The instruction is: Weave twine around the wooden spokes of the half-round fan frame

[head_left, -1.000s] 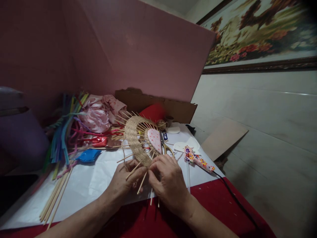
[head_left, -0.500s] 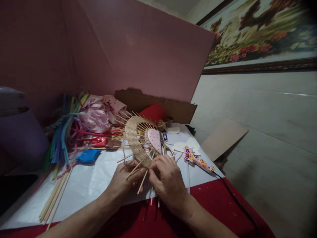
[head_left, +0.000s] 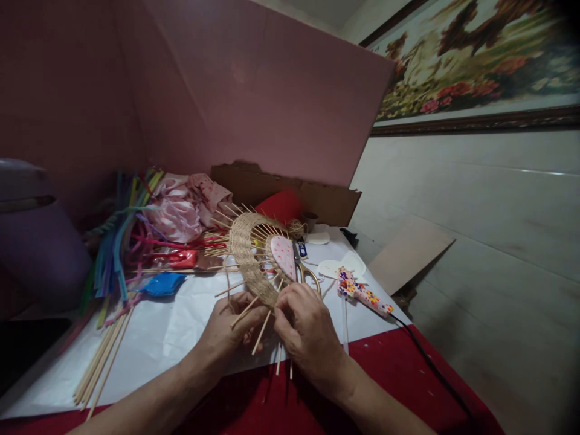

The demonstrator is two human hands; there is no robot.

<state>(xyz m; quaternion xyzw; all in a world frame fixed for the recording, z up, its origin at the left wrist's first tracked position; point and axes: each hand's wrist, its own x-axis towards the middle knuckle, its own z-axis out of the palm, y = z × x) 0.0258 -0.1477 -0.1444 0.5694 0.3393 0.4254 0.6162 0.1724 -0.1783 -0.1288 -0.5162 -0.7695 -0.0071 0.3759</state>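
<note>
1. Woven twine piece (head_left: 241,251), over white paper (head_left: 181,326): our left hand (head_left: 235,323) and right hand (head_left: 301,320) pinch its near edge between bent fingers.
2. We judge it light, springy; grip the dense band, sparing thin sticks (head_left: 261,333).
3. Beyond lie gold-handled scissors (head_left: 309,273).

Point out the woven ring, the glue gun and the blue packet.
Woven ring (head_left: 244,261): head view, on the left side of its woven band.
Glue gun (head_left: 365,295): head view, on its flower-patterned body.
Blue packet (head_left: 163,284): head view, on the middle of its upper face.
</note>
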